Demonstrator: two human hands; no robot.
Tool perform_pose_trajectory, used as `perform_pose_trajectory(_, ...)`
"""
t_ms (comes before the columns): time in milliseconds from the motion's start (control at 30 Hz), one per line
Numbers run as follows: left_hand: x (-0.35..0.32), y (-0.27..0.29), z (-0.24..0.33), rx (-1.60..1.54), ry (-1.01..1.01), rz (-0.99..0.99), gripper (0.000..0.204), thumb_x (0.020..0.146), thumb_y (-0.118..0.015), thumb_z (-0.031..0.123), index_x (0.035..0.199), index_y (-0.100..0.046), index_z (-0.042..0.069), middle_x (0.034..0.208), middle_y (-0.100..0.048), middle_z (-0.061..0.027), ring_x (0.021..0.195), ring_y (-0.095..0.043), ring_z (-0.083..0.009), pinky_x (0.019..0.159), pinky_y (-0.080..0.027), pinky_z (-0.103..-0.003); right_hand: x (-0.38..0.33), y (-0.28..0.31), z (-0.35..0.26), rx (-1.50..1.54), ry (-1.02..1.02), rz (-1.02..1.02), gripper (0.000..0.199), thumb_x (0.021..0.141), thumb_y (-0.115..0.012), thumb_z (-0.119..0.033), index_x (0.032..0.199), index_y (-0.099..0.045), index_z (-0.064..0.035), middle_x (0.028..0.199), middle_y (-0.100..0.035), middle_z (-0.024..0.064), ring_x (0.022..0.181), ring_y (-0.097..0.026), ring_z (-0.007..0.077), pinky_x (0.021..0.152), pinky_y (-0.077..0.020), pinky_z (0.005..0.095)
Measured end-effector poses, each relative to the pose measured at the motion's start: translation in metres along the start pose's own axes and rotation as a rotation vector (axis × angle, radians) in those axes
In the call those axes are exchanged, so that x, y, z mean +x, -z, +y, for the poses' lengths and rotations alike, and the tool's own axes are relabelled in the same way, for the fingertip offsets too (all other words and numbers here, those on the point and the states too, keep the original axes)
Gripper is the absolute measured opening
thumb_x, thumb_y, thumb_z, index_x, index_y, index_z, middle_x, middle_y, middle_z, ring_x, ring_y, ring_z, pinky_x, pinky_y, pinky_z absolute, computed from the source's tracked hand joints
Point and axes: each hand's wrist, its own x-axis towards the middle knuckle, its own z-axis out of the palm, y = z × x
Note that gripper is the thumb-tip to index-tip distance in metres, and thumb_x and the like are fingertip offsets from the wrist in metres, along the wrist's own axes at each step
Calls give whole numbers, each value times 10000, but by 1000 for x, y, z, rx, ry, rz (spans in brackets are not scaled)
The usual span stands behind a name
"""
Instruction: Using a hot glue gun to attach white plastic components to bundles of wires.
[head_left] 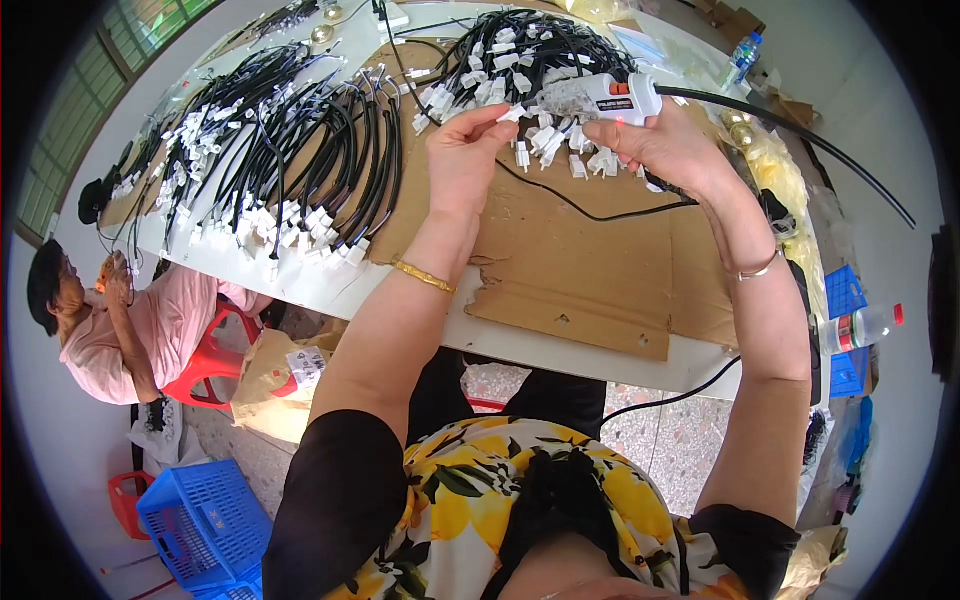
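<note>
My left hand (466, 160) pinches a small white connector (513, 114) on the end of a black cable, just above the cardboard sheet (560, 260). My right hand (668, 148) grips a clear and white glue gun (600, 98) with an orange trigger. Its nozzle points left at the connector, almost touching it. A black cord (800, 135) runs from the gun to the right. A bundle of black cables with white connectors (520, 60) lies behind both hands.
Large fans of black cables with white plugs (290, 160) cover the left of the white table (330, 285). A seated person in pink (110, 330) is at far left beside a red stool (210, 360). Blue crates (205, 520) stand on the floor; a plastic bottle (862, 328) lies at right.
</note>
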Motion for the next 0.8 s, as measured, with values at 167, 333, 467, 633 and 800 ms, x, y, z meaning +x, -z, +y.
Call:
perform_pose_trajectory(167, -1, 0, -1, 28, -29, -6, 198, 686, -622, -72, 875, -629, -14, 778, -619, -49, 673, -557, -76, 625, -450, -183, 0, 0, 0, 35, -27, -4, 279, 729, -664, -293, 804, -556, -47, 631, -519, -9, 521, -444, 57, 464, -365, 199)
perform_pose_trajectory(333, -1, 4, -4, 127, -77, 20, 182, 690, -627, -53, 863, -639, 2, 768, -621, -36, 649, -539, -64, 604, -437, -175, 1, 0, -5, -83, -99, 5, 248, 733, -650, -270, 807, -569, -49, 575, -487, -25, 490, -432, 46, 439, -350, 189)
perform_pose_trajectory(467, -2, 0, 1, 285, -186, 20, 169, 671, -651, -17, 836, -653, 20, 749, -630, -37, 642, -545, -71, 585, -442, -193, 1, -1, 0, -24, -29, 46, 252, 728, -650, -298, 735, -531, -76, 531, -444, -37, 439, -382, 32, 396, -301, 181)
perform_pose_trajectory(633, 0, 0, -2, 299, -343, 9, 157, 697, -630, -34, 848, -643, 7, 765, -626, -29, 650, -548, -59, 593, -440, -173, 1, 0, 3, -45, -10, 46, 245, 719, -659, -300, 753, -531, -94, 572, -459, -46, 481, -388, 24, 428, -300, 187)
perform_pose_trajectory(800, -1, -1, -2, 316, -393, 26, 149, 694, -625, -42, 834, -643, 4, 772, -632, -46, 651, -556, -66, 599, -455, -182, 0, 3, 7, -27, -26, 14, 280, 779, -593, -298, 873, -580, -33, 621, -487, -29, 550, -421, 60, 501, -344, 198)
